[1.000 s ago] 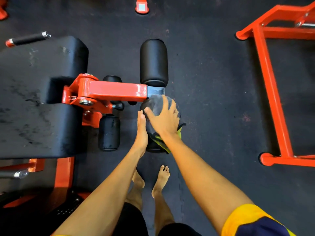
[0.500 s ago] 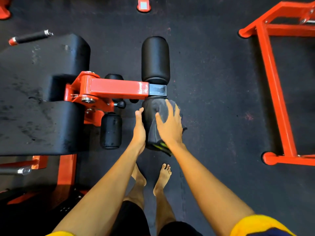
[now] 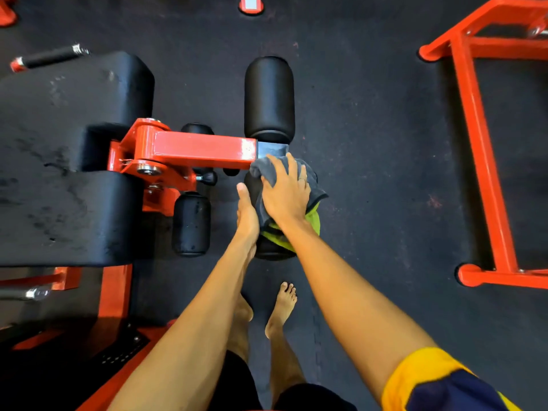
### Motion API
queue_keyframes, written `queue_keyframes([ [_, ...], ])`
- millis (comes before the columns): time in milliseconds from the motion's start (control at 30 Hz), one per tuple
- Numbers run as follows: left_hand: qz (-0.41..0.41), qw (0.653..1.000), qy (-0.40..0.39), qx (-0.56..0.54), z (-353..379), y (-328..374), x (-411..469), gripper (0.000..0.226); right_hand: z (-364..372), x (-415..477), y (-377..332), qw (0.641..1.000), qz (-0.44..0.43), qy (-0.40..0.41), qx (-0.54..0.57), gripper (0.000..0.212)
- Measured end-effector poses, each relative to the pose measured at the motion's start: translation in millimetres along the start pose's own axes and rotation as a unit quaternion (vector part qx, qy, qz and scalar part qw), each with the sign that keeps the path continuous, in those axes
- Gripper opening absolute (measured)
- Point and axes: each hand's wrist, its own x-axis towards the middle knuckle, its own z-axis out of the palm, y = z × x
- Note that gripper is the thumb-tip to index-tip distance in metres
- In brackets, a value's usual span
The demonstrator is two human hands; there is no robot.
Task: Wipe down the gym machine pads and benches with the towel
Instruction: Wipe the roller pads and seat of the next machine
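- 1 orange steel frame, well right of the right hand.
- 1 black-grip handle bar, far left, beyond it.
- Black rubber floor, beneath it.

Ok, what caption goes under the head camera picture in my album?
Right hand presses a grey-and-green towel over a black roller pad while the left hand rests against its side.

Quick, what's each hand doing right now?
Left hand: open, straight fingers resting against the roller pad side.
Right hand: open, fingers spread, pressing the towel onto that pad.
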Motion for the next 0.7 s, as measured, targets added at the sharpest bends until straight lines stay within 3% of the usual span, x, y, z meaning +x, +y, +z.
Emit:
queue_keyframes([
  [100,-0.023,1.0,0.011,0.008,-3,1,-2,0.114,2,-19,10,0.999,-0.027,0.019,0.022,0.058],
  [233,-0.009,1.0,0.01,0.014,13,31,-38,0.073,12,-91,43,0.993,-0.091,0.044,0.054,0.065],
  [333,-0.025,0.998,0.054,-0.012,11,28,-28,0.093,15,-121,57,0.988,-0.058,0.015,0.14,0.055],
  [433,-0.035,0.996,0.076,0.003,13,24,-20,0.113,11,-85,51,0.986,-0.038,0.017,0.16,0.052],
  [567,-0.014,0.998,0.068,0.001,8,21,-12,0.089,-1,-13,29,0.99,-0.028,0.023,0.133,0.051],
  [633,0.005,0.998,0.065,0.018,6,14,-7,0.093,-5,-7,26,0.99,-0.022,0.022,0.139,0.053],
  [700,0.05,0.991,0.095,0.078,9,13,-13,0.076,-6,-24,30,0.988,-0.031,0.019,0.15,0.055],
])
